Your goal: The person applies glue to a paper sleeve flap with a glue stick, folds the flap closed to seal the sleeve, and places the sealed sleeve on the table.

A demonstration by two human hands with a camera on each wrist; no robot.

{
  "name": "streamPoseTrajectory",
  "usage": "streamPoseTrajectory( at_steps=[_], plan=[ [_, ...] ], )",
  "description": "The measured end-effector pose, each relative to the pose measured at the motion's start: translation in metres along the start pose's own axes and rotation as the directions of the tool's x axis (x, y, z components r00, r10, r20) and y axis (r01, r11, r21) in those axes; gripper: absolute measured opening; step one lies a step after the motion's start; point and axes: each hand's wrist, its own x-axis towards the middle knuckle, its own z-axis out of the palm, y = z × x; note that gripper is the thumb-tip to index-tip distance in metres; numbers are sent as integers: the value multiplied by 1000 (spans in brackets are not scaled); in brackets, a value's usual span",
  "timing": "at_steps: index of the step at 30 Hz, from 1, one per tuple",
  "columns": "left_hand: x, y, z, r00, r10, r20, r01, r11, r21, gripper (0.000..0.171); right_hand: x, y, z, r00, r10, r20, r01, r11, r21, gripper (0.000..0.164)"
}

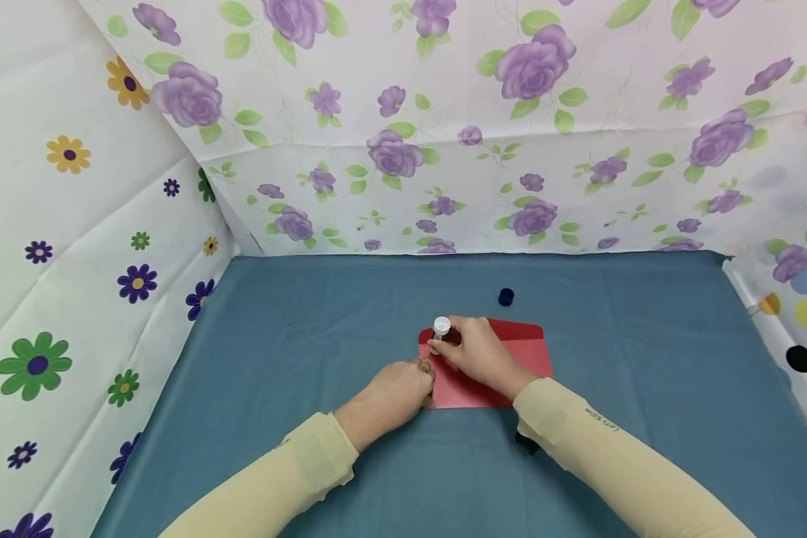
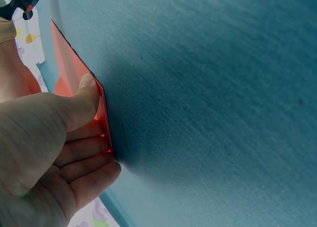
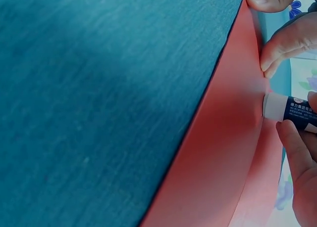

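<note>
Standing nearly upright near the fold of the open flap [image 1: 518, 330], the glue stick [image 1: 441, 326] is pinched by the right hand [image 1: 477, 351]. The red envelope [image 1: 460, 390] is gripped at its left edge by the left hand [image 1: 395, 388] on the blue tabletop [image 1: 296, 329]. Light, even strokes are probably best run along the flap — out to its ends — with the paper kept flat.

Wrist views dim — shadows soft
</note>
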Motion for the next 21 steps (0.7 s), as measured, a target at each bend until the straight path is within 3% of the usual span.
streamPoseTrajectory(
  at_steps=[15, 21],
  plan=[
    [3, 0, -3, 998, -36, 45, 36, 999, 5, 28, -1, 3, -9, 1000, -20, 4, 20, 1000, -14, 15],
    [3, 0, -2, 999, -23, 39, 23, 1000, 2, 28, -2, 6, -9, 1000, -2, -5, 1, 999, -33, 15]
  ],
)
